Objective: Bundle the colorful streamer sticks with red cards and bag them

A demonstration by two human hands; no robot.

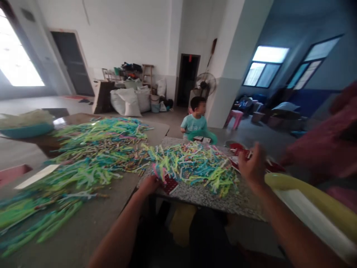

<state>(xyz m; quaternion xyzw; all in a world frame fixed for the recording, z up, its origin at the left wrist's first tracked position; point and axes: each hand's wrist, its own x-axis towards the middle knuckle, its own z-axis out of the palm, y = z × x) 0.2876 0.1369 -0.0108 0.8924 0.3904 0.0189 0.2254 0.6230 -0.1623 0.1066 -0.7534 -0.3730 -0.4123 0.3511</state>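
Left hand (149, 185) at near edge of granite surface (206, 197), fingers closed on red card (169, 184) with a few strips tucked against it. Right hand (253, 163) raised, blurred; grip cannot tell, red packet (237, 149) just beyond it. Pile of coloured strips (192, 163) lies between hands, touching left hand's far side. Strips look light, thin, floppy, likely slippery in bunches; best pinched near one end. Larger strip heap (95, 149) left of left hand. Child (196, 121) beyond pile.

White walls (125, 33), (perhaps blue) windows (264, 65)
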